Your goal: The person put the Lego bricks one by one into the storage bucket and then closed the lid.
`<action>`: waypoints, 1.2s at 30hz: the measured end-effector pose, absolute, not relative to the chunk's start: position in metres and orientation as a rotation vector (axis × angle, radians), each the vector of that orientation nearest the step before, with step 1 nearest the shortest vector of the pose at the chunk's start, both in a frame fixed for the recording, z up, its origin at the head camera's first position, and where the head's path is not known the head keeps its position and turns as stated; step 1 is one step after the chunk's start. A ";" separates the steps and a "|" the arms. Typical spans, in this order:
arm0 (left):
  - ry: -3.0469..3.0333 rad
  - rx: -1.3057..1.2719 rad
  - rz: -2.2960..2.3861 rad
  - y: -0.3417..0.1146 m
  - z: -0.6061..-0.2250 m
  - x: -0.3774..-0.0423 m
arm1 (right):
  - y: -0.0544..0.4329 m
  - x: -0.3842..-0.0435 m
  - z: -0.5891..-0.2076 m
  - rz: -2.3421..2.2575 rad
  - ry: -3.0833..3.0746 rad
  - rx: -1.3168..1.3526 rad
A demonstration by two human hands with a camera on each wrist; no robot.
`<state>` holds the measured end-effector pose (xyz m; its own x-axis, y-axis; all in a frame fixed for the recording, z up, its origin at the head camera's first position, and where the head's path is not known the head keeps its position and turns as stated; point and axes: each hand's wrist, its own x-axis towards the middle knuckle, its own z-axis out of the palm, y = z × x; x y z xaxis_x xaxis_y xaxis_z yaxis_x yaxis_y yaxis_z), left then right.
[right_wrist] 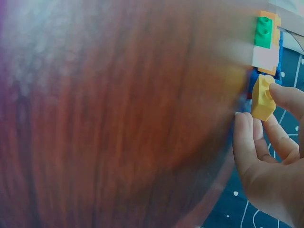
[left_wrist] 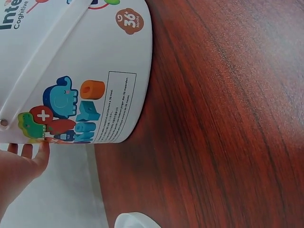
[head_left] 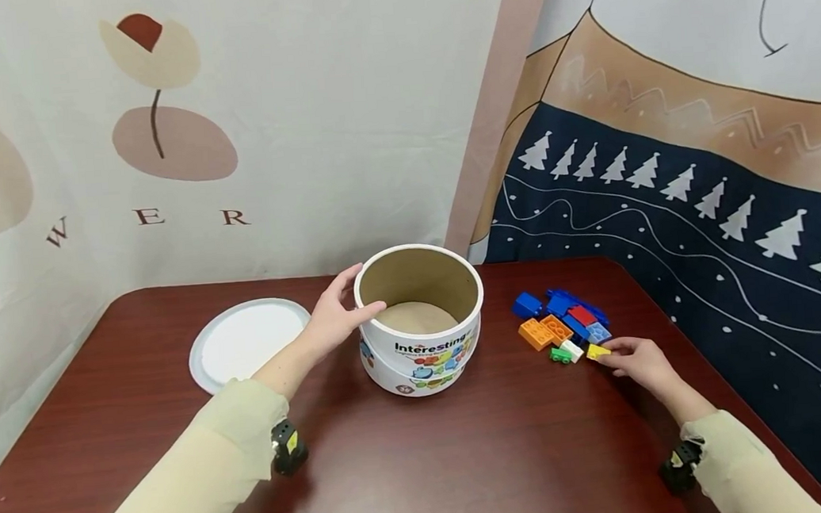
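Observation:
A white bucket (head_left: 418, 367) printed with colourful toy pictures stands upright, without its lid. My left hand (head_left: 334, 313) holds it at the left rim, the thumb lying over the edge and the fingers along the far outer side. Off to the right, my right hand (head_left: 640, 364) pinches a yellow toy brick (right_wrist: 262, 97) between thumb and fingers. That brick is beside a small pile of toy bricks: orange ones (head_left: 536, 333), a green one (head_left: 560, 355), a white one (head_left: 571, 348), a red one (head_left: 582, 315) and several blue ones (head_left: 527, 305).
Left of the bucket, a round white lid (head_left: 252, 343) lies flat on the dark red-brown table (head_left: 467, 459). Patterned cloth (head_left: 345, 134) hangs behind the table and down its right side.

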<state>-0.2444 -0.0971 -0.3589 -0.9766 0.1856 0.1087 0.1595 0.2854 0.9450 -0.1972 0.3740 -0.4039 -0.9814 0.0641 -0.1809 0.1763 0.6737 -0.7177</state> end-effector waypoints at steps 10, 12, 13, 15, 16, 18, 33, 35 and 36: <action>2.518 0.331 1.826 -0.097 -0.361 -0.247 | 0.372 -0.198 -0.387 -1.348 2.672 0.175; 2.524 0.330 1.818 -0.097 -0.361 -0.246 | 0.371 -0.200 -0.383 -1.374 2.665 0.158; 2.531 0.331 1.811 -0.097 -0.361 -0.247 | 0.371 -0.201 -0.381 -1.389 2.662 0.150; 2.536 0.331 1.806 -0.097 -0.361 -0.247 | 0.369 -0.202 -0.377 -1.410 2.658 0.133; 2.536 0.335 1.806 -0.097 -0.362 -0.247 | 0.368 -0.203 -0.375 -1.415 2.660 0.127; 2.537 0.345 1.805 -0.096 -0.363 -0.248 | 0.365 -0.205 -0.370 -1.414 2.670 0.125; 2.507 0.332 1.843 -0.096 -0.361 -0.246 | 0.341 -0.211 -0.330 -1.459 2.671 0.005; 2.513 0.327 1.837 -0.097 -0.361 -0.246 | 0.337 -0.212 -0.326 -1.458 2.672 -0.014; 2.520 0.326 1.832 -0.097 -0.361 -0.246 | 0.335 -0.213 -0.323 -1.461 2.671 -0.021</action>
<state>-0.2459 -0.0969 -0.3610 -0.9783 0.1728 0.1143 0.1620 0.2940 0.9420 -0.2132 0.3352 -0.3233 -0.9952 -0.0588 -0.0783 0.0342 0.5403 -0.8408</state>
